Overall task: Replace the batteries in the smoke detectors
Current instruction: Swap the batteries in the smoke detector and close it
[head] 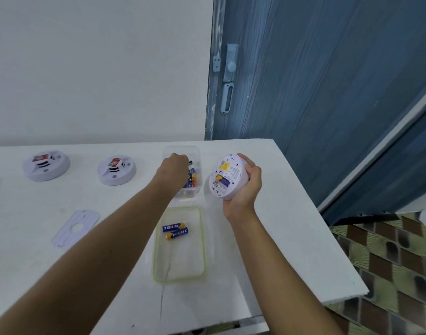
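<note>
Fingers of left hand (173, 168) curl into box (198, 153); right hand (246, 188) grips detector (227, 176).

The two blue-and-yellow cylindrical batteries (173, 227) in the near clear green-rimmed plastic lid (155, 262) each read "PKCELL" in white. Print on the white round smoke detector (232, 175) is too small to read.

Left hand (173, 166): I see only its back; the fingers dip into the box (198, 156), so I cannot tell whether they hold anything.
Batteries (192, 175): partly behind that hand; I cannot count them.
Label (234, 174): print on the detector (228, 193) too small for me to read.
Right hand (246, 188): some fingers hidden behind the detector.
Table (279, 213): cut off at the left edge.
</note>
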A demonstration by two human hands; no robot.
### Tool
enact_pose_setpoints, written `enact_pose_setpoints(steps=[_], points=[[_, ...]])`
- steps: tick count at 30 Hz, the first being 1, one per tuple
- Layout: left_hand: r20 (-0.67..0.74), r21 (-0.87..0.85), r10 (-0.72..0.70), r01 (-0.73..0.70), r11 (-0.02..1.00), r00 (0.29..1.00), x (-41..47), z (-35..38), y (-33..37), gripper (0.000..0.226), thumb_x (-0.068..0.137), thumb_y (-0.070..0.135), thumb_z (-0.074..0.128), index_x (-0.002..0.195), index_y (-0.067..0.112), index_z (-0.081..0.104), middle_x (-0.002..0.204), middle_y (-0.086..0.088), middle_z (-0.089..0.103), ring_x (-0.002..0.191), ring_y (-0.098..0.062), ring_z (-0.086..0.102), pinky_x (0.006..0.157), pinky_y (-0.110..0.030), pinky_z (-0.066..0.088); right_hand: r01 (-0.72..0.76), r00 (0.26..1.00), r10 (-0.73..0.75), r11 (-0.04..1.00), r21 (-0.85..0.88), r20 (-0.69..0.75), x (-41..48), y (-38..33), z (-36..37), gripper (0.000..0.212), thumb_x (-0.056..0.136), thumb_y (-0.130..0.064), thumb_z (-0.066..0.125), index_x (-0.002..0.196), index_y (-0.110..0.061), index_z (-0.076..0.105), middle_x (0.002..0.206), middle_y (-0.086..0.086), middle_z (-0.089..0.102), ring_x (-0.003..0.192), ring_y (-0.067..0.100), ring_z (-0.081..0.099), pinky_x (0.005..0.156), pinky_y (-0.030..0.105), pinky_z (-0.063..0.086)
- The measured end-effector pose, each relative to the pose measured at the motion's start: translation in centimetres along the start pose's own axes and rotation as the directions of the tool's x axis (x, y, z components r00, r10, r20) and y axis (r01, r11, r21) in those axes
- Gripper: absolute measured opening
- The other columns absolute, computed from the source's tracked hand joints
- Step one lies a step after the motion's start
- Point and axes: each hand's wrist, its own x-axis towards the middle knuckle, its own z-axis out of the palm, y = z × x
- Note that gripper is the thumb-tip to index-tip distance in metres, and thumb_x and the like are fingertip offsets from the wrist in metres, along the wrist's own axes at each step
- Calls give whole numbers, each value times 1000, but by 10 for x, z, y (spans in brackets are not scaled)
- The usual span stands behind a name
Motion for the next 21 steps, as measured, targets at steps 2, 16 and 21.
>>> enact_pose_setpoints(steps=[2, 16, 21], points=[[-18, 0, 9, -9, 1000, 1000, -2, -1, 1, 21, 90, -7, 43, 107, -2, 55, 78, -7, 39, 93, -34, 62, 64, -33, 43, 9, 1000, -9, 1000, 21, 2, 1, 2, 0, 42, 76, -37, 48, 109, -19, 64, 109, 10, 65, 98, 26, 64, 75, 33, 53], [-325, -809, -125, -206, 551, 938, -64, -32, 18, 15, 76, 22, 82, 83, 14, 71, 74, 13, 68, 63, -7, 66, 62, -13, 50, -11, 1000, 12, 987, 163, -5, -11, 0, 9, 41, 90, -33, 40, 119, -12, 61, 106, 11, 64, 96, 27, 62, 70, 29, 54], [-481, -764, -121, -347, 545, 868, -98, -9, 23, 17, 72, 15, 85, 72, 13, 68, 72, 8, 63, 70, -10, 62, 69, -26, 52, -22, 1000, 22, 981, 191, 2, -21, 1, 13, 40, 93, -31, 36, 120, -14, 60, 106, 12, 63, 91, 29, 61, 64, 27, 53]])
